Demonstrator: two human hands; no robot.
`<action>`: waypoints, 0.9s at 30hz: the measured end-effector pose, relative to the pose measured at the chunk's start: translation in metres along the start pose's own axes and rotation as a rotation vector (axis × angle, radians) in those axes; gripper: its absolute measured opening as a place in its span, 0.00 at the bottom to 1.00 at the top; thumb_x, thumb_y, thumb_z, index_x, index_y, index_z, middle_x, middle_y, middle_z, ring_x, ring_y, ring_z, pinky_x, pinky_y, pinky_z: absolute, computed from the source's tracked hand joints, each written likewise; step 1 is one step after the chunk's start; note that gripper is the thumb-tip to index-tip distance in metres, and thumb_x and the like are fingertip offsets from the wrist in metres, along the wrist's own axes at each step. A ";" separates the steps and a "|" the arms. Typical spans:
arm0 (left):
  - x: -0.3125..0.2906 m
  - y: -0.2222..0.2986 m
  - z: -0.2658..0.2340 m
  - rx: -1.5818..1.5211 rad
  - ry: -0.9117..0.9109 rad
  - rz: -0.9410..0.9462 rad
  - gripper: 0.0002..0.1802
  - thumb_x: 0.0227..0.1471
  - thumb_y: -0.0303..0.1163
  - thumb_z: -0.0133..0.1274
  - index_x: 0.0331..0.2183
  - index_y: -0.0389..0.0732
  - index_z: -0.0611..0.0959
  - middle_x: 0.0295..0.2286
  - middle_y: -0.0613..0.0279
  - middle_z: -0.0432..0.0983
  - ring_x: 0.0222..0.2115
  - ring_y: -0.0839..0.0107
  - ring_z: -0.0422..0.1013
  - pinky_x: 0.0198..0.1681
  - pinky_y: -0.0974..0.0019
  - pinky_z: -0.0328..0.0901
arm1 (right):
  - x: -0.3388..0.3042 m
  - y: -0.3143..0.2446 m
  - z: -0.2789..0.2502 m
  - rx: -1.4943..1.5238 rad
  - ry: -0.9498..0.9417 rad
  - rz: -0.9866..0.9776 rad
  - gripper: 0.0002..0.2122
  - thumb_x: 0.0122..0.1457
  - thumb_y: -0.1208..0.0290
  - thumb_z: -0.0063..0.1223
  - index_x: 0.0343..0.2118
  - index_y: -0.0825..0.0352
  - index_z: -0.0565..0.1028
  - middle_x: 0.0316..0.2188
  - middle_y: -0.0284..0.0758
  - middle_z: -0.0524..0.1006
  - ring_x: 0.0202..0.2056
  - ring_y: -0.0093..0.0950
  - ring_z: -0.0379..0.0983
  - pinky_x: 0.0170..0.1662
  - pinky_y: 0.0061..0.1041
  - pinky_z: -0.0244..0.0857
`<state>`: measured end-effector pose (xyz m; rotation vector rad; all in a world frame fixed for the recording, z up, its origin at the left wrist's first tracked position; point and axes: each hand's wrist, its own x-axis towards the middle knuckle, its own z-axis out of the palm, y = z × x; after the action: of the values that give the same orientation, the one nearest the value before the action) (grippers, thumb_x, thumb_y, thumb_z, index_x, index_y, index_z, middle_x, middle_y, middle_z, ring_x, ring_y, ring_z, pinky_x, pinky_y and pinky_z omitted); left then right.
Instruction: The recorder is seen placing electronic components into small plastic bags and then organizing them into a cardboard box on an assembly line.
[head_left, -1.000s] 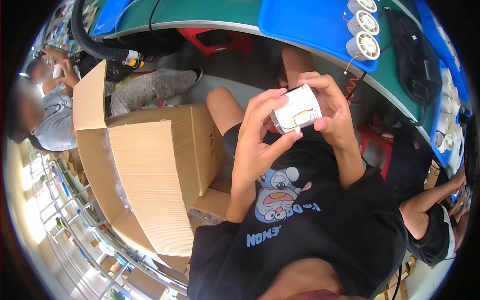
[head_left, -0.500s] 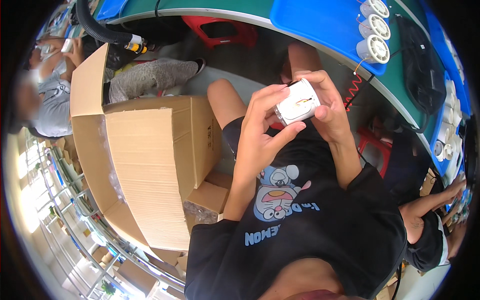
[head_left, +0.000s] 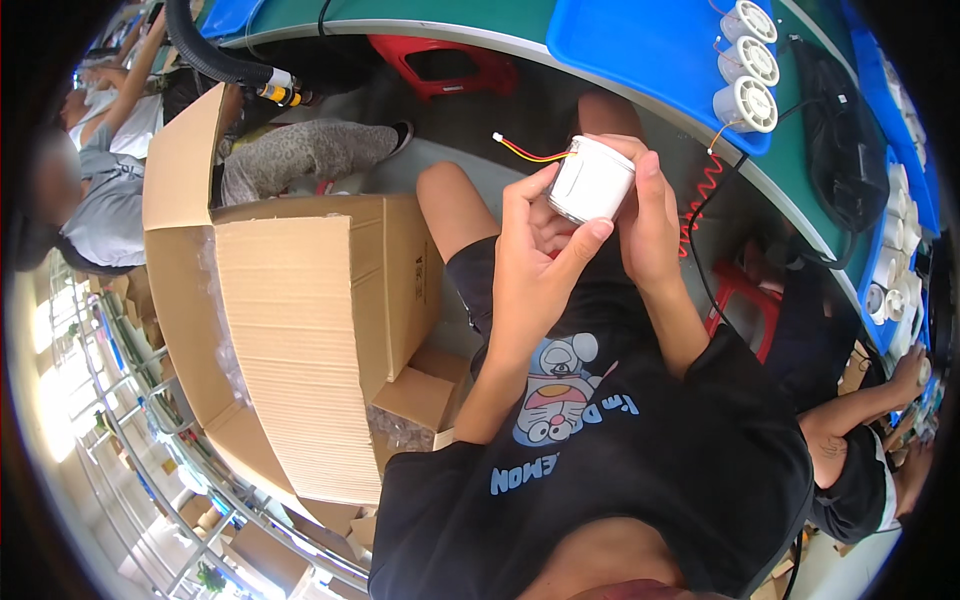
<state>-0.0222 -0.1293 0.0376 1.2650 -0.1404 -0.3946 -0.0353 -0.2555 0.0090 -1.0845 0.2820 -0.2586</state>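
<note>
Both my hands hold a white cylindrical housing (head_left: 600,178) above my lap, in front of my black shirt. My left hand (head_left: 535,262) grips its lower left side, with the thumb along the bottom edge and the fingers behind. On the right side, my right hand (head_left: 648,225) is closed around it, some of its fingers hidden behind the housing. Red, yellow and dark wires (head_left: 535,155) stick out to the left and end in a small white connector (head_left: 498,138). The rim at the lower end looks clear or glossy.
A blue tray (head_left: 630,60) on the green workbench (head_left: 790,165) holds several white round units (head_left: 745,105). At left stands a large open cardboard box (head_left: 290,340). A black hose (head_left: 205,60), red stools (head_left: 445,65) and a coiled red cord (head_left: 700,205) are near. People sit on both sides.
The housing has been turned in my hands, so the wires that lay against its face now extend freely to the left. My right hand has shifted lower along its right side.
</note>
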 end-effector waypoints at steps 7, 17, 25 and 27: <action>0.002 0.004 -0.002 -0.168 -0.042 -0.238 0.29 0.65 0.49 0.36 0.48 0.30 0.68 0.41 0.49 0.75 0.33 0.71 0.74 0.38 0.72 0.69 | -0.012 -0.015 0.006 -0.352 -0.153 -0.348 0.30 0.55 0.58 0.57 0.56 0.70 0.62 0.53 0.41 0.67 0.53 0.33 0.64 0.54 0.29 0.59; 0.012 -0.015 -0.012 -0.211 -0.133 -0.453 0.39 0.63 0.60 0.24 0.48 0.32 0.71 0.36 0.50 0.76 0.32 0.68 0.74 0.32 0.66 0.70 | -0.002 -0.025 -0.005 -0.719 -0.225 -0.242 0.34 0.42 0.76 0.65 0.56 0.68 0.64 0.52 0.39 0.72 0.50 0.29 0.70 0.51 0.27 0.64; 0.021 -0.035 -0.018 -0.714 -0.166 -0.647 0.36 0.63 0.58 0.23 0.48 0.36 0.70 0.35 0.52 0.76 0.29 0.64 0.73 0.28 0.61 0.69 | 0.010 -0.043 -0.007 -0.880 -0.298 -0.241 0.32 0.43 0.73 0.64 0.55 0.68 0.65 0.49 0.39 0.73 0.47 0.28 0.71 0.51 0.27 0.64; 0.024 -0.031 -0.012 -0.728 -0.233 -0.622 0.36 0.63 0.58 0.23 0.48 0.36 0.70 0.34 0.52 0.76 0.29 0.63 0.73 0.28 0.61 0.69 | 0.007 -0.050 -0.005 -0.655 -0.274 -0.199 0.33 0.42 0.72 0.66 0.54 0.68 0.66 0.47 0.38 0.72 0.48 0.29 0.70 0.52 0.27 0.63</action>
<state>-0.0026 -0.1351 0.0020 0.5103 0.1980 -1.0254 -0.0335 -0.2841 0.0506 -1.7823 0.0033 -0.1932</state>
